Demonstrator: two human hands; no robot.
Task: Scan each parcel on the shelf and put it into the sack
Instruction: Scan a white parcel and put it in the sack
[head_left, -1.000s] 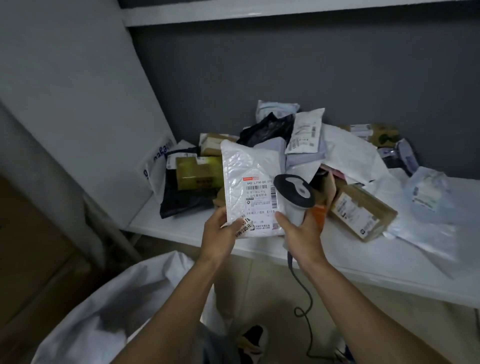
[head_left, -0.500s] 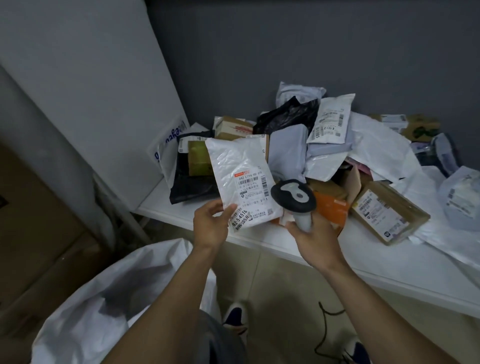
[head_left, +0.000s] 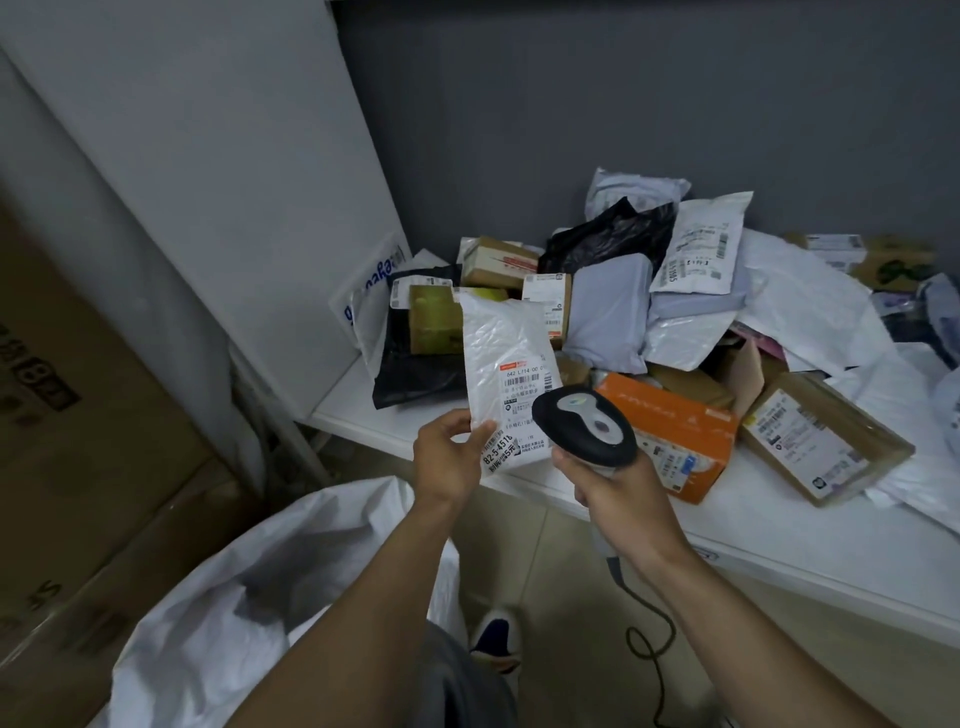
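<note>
Right now the white poly parcel (head_left: 506, 358) is off the shelf & up in the air above the shelf's front edge. Its long axis is roughly upright, top tipped slightly left. Its printed label (head_left: 524, 395) faces the camera on the lower half. The left hand (head_left: 449, 457) pinches the bottom-left corner, thumb on the label side, fingers curled behind. Just to the right, the right hand (head_left: 618, 493) is wrapped round the handle of the scanner (head_left: 584, 423). The scanner's dark head overlaps the parcel's lower-right edge, i.e. right beside the barcode. Can't tell if the trigger is pressed; no beam visible.

Key relation for the next move: the sack (head_left: 234, 597) sits below & left of the parcel, on the left hand's side, mouth apparently open, w/ the left forearm passing over it in view. So the holding hand is also the nearer one. Once the scan registers it prob. only needs to swing down-left & let go, bottom end first. The right hand is farther off & busy w/ the scanner.

Further out, the shelf (head_left: 779, 540) carries a heap of unsorted parcels: an orange box (head_left: 670, 421) just behind the scanner, a brown carton (head_left: 821, 441) to its right, grey & black mailers at the back. The scanner cable (head_left: 649, 639) hangs toward the floor.
</note>
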